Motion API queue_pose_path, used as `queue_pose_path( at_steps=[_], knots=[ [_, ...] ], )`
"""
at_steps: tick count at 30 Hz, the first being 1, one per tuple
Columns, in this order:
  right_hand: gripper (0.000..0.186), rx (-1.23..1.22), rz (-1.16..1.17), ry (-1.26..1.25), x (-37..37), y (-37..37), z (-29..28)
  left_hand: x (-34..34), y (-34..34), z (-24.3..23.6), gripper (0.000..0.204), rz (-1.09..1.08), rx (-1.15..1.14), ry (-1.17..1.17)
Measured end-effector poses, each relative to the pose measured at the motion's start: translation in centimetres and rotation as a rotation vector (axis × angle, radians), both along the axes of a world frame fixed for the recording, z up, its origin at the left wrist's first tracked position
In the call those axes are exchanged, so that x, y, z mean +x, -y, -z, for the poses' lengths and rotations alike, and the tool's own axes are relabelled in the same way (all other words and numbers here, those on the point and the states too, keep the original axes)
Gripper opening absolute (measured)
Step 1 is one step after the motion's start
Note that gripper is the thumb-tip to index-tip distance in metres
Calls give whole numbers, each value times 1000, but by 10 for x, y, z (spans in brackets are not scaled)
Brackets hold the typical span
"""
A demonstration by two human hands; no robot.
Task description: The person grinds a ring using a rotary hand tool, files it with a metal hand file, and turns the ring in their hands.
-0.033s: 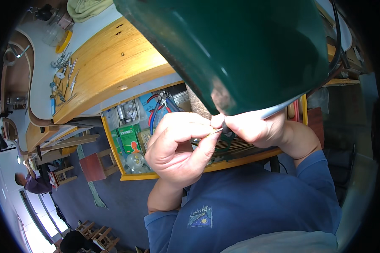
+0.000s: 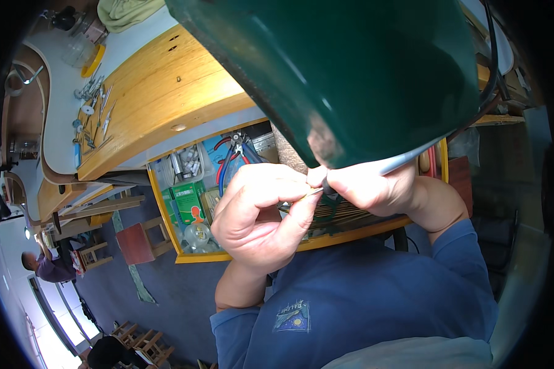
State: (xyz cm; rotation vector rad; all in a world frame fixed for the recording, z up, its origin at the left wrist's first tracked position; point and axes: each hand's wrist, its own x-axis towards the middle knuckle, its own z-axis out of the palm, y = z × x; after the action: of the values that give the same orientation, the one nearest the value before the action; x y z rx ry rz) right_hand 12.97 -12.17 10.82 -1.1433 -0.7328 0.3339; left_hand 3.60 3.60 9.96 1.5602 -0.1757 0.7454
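Just below a large dark green lamp shade (image 2: 375, 74), my two hands meet over an open drawer. My left hand (image 2: 258, 215) pinches a thin, small metal piece (image 2: 314, 192) between thumb and index finger. My right hand (image 2: 375, 190) is closed beside it, its fingertips at a small dark object (image 2: 328, 188); what it grips is mostly hidden by the fingers and the shade. In the drawer (image 2: 206, 255) lie red and blue handled pliers (image 2: 228, 163), a green box (image 2: 184, 200) and a tray of small parts (image 2: 184, 164).
A wooden bench board (image 2: 160, 92) runs across the upper left, with thin tools (image 2: 89, 123), a jar (image 2: 77, 52) and a green cloth (image 2: 126, 12). Red-seated stools (image 2: 132, 243) stand on the floor to the left. Farther back, a person (image 2: 49, 267) is at another bench.
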Motion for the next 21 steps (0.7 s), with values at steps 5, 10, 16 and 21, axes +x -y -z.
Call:
queue_pose_path(
  at_steps=[5, 10, 16, 21],
  knots=[
    [25, -71, -5, 131, 6, -1, 5, -3, -1, -1, 22, -15, 2, -11],
    [25, 283, -137, -35, 7, -8, 20, -1, 1, -1, 22, -12, -4, -12],
    [24, 128, -74, 13, 5, -2, 3, -3, 0, -1, 22, -26, -17, -19],
    [27, 225, -79, 97, 7, -7, 21, -1, 2, -4, 22, -14, -14, -25]
  ],
)
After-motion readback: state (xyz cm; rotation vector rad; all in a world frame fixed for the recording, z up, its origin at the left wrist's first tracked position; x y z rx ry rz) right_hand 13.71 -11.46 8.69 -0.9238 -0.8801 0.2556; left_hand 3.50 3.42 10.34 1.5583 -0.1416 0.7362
